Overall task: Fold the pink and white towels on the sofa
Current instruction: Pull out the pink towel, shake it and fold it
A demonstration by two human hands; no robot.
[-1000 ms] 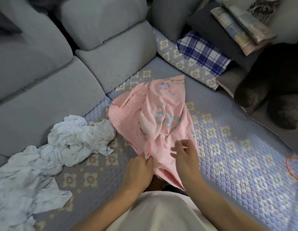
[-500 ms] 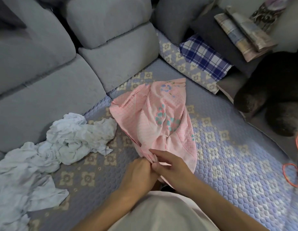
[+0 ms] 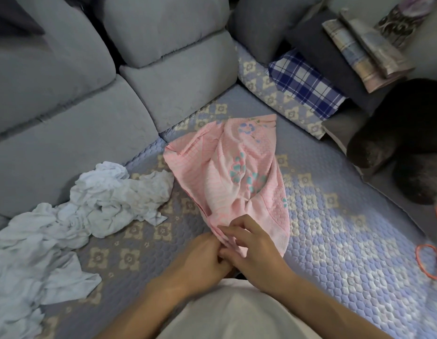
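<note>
A pink towel [image 3: 234, 172] with teal and blue flowers lies rumpled on the quilted sofa seat [image 3: 334, 241], stretching away from me. My left hand [image 3: 202, 260] and my right hand [image 3: 251, 245] meet at its near end, both pinching the bunched near edge. A crumpled white towel [image 3: 110, 199] lies to the left of the pink one, apart from both hands, trailing toward the lower left corner.
Grey sofa back cushions [image 3: 66, 133] rise behind the seat at left. A blue plaid cloth [image 3: 303, 84], dark cushions and folded striped fabrics [image 3: 364, 50] sit at back right. A dark furry mass [image 3: 403, 143] lies on the right, orange loops [image 3: 430, 260] near the right edge.
My right hand slid left along the pink towel's near edge until it met my left hand. The view shifted slightly.
</note>
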